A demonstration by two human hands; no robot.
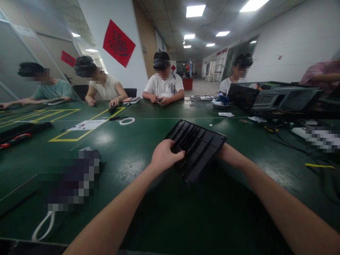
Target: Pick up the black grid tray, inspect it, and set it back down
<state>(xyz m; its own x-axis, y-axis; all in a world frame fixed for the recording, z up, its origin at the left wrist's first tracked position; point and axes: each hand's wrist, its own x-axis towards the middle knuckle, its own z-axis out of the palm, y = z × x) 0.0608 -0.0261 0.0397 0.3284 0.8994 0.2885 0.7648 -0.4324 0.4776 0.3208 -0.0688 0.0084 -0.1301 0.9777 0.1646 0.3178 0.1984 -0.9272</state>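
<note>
A black ribbed plastic panel is held tilted above the green table, its ribbed face turned toward me. My left hand grips its left edge, thumb lying across the face and the other fingers behind it. At the right edge, my right hand holds the panel from behind and below; its fingers are hidden by the panel. What the panel's far side looks like cannot be seen.
The green table bears a pixelated pouch-like item with a white strap at left, a white ring and a paper sheet. At right are an open computer case and black cables. Several people sit around the table.
</note>
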